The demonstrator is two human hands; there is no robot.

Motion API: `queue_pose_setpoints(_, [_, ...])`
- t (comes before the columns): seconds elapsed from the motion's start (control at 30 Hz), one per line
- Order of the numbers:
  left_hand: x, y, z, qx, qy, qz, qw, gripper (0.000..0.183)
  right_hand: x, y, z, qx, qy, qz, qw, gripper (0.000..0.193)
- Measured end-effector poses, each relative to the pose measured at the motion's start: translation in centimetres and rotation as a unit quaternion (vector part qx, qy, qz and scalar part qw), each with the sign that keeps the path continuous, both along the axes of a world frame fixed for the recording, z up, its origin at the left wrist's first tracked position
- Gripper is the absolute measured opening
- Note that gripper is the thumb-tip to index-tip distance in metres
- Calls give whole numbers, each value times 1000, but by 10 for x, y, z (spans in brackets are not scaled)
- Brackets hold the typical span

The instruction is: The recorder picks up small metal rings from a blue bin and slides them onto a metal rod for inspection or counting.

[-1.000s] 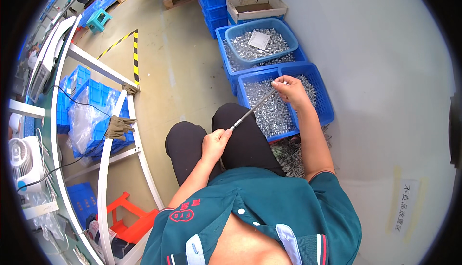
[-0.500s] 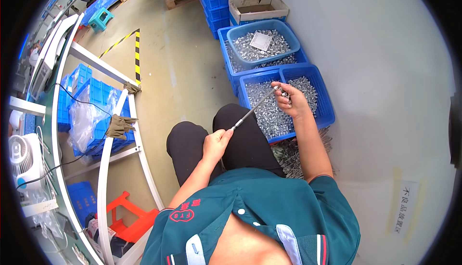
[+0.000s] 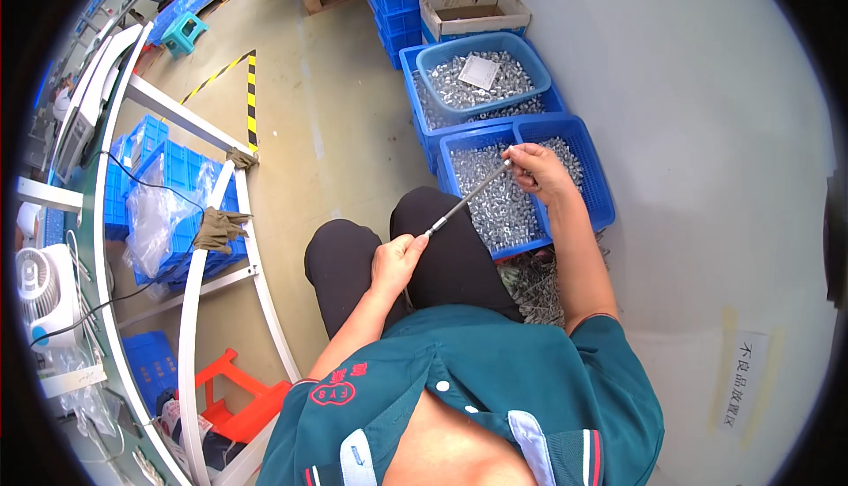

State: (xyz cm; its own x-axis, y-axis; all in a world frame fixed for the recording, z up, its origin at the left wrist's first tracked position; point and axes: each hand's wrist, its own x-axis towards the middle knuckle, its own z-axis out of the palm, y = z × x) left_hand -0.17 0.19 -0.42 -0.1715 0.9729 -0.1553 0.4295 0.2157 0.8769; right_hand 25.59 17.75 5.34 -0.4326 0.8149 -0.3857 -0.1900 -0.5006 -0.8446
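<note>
My left hand (image 3: 396,262) is closed round the near end of a thin grey metal rod (image 3: 470,196), above my knees. From there the rod slants up and away to the right. At its far tip is a small silvery metal piece (image 3: 508,163), and the fingertips of my right hand (image 3: 541,173) pinch there; my fingers partly hide it. Whatever lies inside the curled right palm is hidden. Beneath that hand stands a divided blue crate (image 3: 607,199), holding heaps of small silvery metal parts (image 3: 502,212) that look like nuts.
Behind the crate, a light blue tub (image 3: 541,80) of similar parts sits in another blue crate, with a carton (image 3: 519,23) beyond. Thin metal rods (image 3: 539,287) lie in a pile beside my right thigh. A white wall rises at right; a white-framed bench (image 3: 190,336) stands at left.
My right hand has turned, its fingers closing over the rod's tip; the small metal pieces seen in its palm before are hidden now. The left hand and the rod have hardly moved.
</note>
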Motion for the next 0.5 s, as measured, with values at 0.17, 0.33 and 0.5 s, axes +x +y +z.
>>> queue_pose_setpoints(0.17, [1, 2, 1, 13, -34, -1, 999, 49, -5, -4, 0, -35, 124, -13, 992, 20])
queue_pose_setpoints(0.33, [2, 1, -4, 16, -45, 5, 999, 49, -10, -9, 8, 5, 4, -58, 998, 18])
queue_pose_setpoints(0.5, [1, 2, -2, 15, -58, -2, 998, 49, -6, -8, 11, 20, -17, -34, 999, 16])
